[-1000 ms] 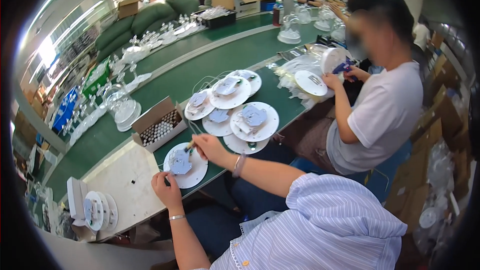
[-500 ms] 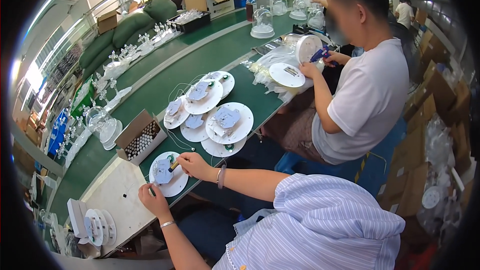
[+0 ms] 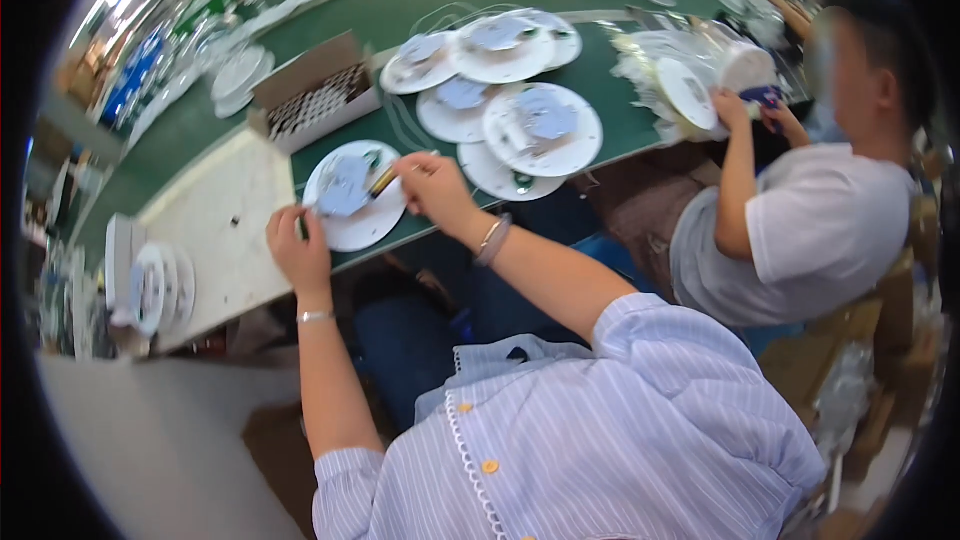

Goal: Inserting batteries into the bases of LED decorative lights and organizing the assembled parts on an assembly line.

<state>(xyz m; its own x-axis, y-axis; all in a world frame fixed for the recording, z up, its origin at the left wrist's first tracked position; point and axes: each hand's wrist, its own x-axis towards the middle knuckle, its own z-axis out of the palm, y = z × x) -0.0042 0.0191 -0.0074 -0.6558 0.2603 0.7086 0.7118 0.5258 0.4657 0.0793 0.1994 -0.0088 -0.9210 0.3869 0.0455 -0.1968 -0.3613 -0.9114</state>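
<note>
A white round disc [image 3: 362, 230] with a pale blue-grey plate [image 3: 344, 187] on top lies at the table's edge in front of me. My right hand [image 3: 432, 186] pinches a small black-and-gold battery [image 3: 382, 182] over the right side of that plate. At the disc's left edge is my left hand [image 3: 300, 245], fingers curled together around a small dark piece I cannot make out. Just beyond the disc stands an open cardboard box [image 3: 283, 138] holding rows of small white-and-dark cylinders.
Several similar white discs [image 3: 590, 140] with plates and thin wires overlap to the right. More discs [image 3: 160, 288] stand on edge by a white board [image 3: 215, 215]. Farther right, a seated person [image 3: 810, 220] holds a blue glue gun [image 3: 762, 98] and a white round part.
The view has tilted down and turned, so the table sits higher in it. My hands stay at the same disc, the battery still in my right fingers.
</note>
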